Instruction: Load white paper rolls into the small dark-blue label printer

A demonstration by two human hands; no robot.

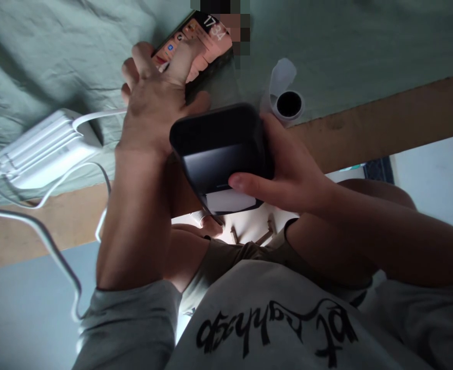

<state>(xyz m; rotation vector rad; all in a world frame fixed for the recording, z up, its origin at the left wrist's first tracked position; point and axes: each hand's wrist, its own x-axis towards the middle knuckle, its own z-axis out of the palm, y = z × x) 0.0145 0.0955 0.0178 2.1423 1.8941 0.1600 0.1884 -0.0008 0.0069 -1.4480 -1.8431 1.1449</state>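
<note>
My left hand (149, 97) reaches over a smartphone (215, 47), its screen lit and showing 17:34. The fingers are spread, with one stretched across the screen; whether it presses the glass cannot be made out. In my right hand (291, 164) is a black, glossy, rounded box-like object (219, 149) with a light patch near its lower edge. The thumb lies on its front face, and the other fingers are mostly hidden behind it. This object hangs before the table edge, close to my left wrist. Just beyond my right hand stands a small round whitish container (302, 107) with a dark inside and its lid flipped up.
A green cloth (357, 46) covers the table, whose bare wooden edge (373, 126) runs crosswise. At the left lies a white power strip or adapter block (57, 154) with a white cable (45, 226) looping over the edge. My legs are below the table edge.
</note>
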